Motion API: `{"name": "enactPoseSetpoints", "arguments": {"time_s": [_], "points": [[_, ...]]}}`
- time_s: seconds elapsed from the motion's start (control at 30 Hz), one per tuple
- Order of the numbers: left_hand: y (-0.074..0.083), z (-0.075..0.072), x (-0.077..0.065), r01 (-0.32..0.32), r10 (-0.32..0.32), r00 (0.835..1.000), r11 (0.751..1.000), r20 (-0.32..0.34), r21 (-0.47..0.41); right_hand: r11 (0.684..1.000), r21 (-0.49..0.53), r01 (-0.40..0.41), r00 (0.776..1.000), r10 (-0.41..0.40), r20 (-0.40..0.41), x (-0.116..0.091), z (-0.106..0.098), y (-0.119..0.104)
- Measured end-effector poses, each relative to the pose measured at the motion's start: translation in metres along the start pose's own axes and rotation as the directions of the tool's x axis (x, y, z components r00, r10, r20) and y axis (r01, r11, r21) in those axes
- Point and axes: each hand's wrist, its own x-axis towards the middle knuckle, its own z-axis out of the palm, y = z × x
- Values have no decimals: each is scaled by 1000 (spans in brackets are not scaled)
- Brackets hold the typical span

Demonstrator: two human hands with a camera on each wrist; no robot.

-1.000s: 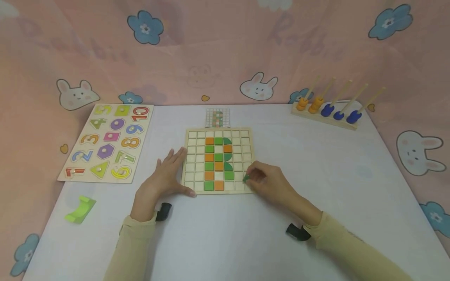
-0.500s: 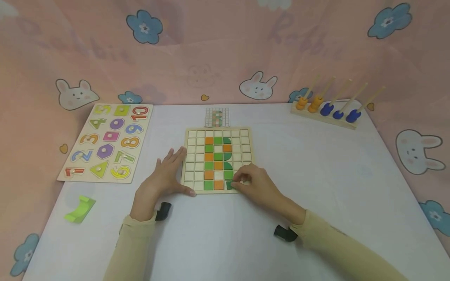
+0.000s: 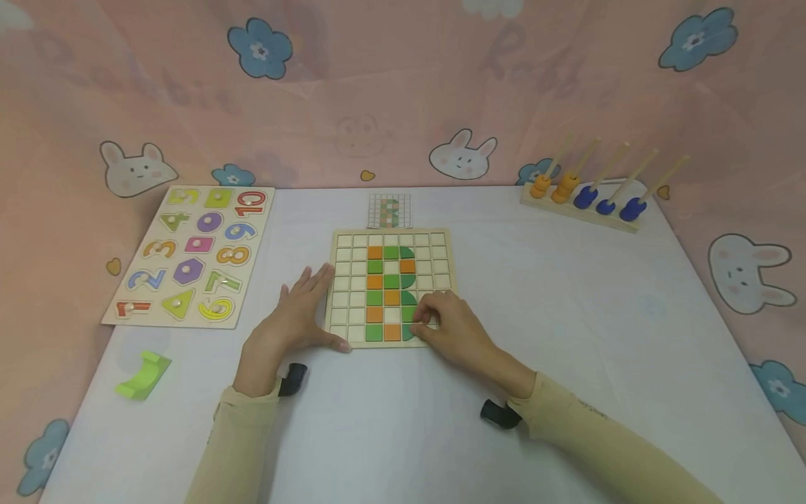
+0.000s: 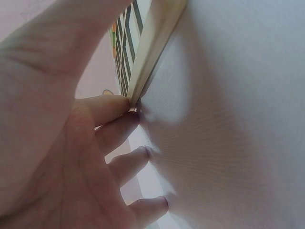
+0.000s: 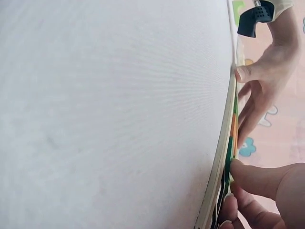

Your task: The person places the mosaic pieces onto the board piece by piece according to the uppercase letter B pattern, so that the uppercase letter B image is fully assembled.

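Note:
A wooden grid board (image 3: 434,241) lies mid-table, with orange, light green and dark green tiles set in its cells. At its left edge my left hand (image 3: 291,315) rests with fingers spread, the thumb at the lower left corner. In the left wrist view the index fingertip (image 4: 125,101) meets the board's rim. My right hand (image 3: 456,325) pinches a dark green rounded tile (image 3: 406,332) with thumb and index finger, in the bottom row beside an orange tile (image 3: 392,332). The right wrist view shows the thumb (image 5: 257,177) right at that tile; its far side is hidden by the fingers.
Behind the board lies a small pattern card (image 3: 390,211). A number-and-shape puzzle board (image 3: 252,301) is at the left, with a light green curved block (image 3: 143,376) in front of it. At the back right stands a peg stand (image 3: 582,208) with orange and blue beads.
My right hand has moved left from the board's right edge, bringing the dark green tile into a bottom-row cell, where it now lies flatter and squarer. My left hand has stayed put.

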Motion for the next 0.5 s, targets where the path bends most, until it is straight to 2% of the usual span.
{"name": "enactPoseSetpoints", "arguments": {"time_s": [0.5], "points": [[3,-4,-2,3,-3,1000,1000,5,24,1000,-24,-9,1000,9,-20,2,2,-1]]}}
